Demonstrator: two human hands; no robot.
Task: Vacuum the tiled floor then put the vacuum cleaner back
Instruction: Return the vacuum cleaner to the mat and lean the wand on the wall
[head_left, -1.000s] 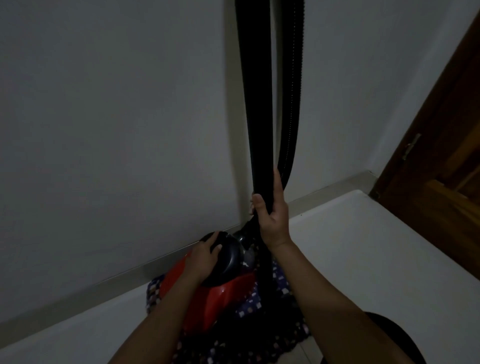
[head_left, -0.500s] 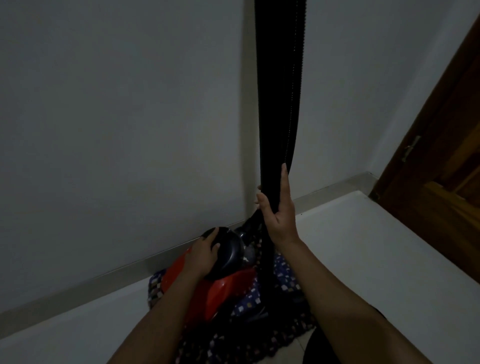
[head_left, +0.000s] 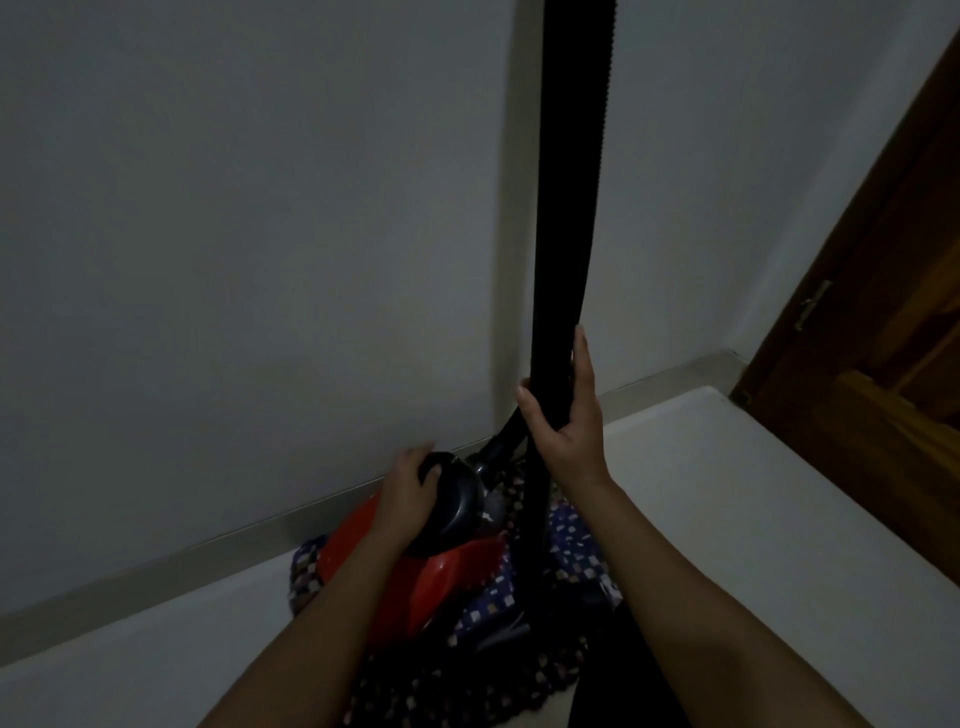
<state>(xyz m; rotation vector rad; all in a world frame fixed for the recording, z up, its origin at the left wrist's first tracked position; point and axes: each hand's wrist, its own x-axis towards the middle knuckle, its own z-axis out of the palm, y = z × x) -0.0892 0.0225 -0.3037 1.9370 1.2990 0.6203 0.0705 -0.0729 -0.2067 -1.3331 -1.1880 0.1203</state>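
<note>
A red and black vacuum cleaner (head_left: 431, 577) stands on a dark patterned mat (head_left: 566, 597) against the white wall. Its black wand and ribbed hose (head_left: 569, 182) rise straight up out of the top of the view. My right hand (head_left: 563, 415) wraps loosely around the wand low down, thumb on the left, fingers stretched up the right side. My left hand (head_left: 408, 493) rests on the round black top of the vacuum body, fingers curled over it. The wand's lower end and the floor nozzle are hidden in the dark behind the body.
The pale tiled floor (head_left: 753, 519) spreads to the right and front left. A grey skirting (head_left: 156, 571) runs along the wall's foot. A brown wooden door (head_left: 883, 364) with a metal hinge stands at the right edge. The light is dim.
The wand and hose have swung to the right and now overlap as one column. My right hand loosened, with fingers stretched up the wand. My left hand shifted slightly on the vacuum top.
</note>
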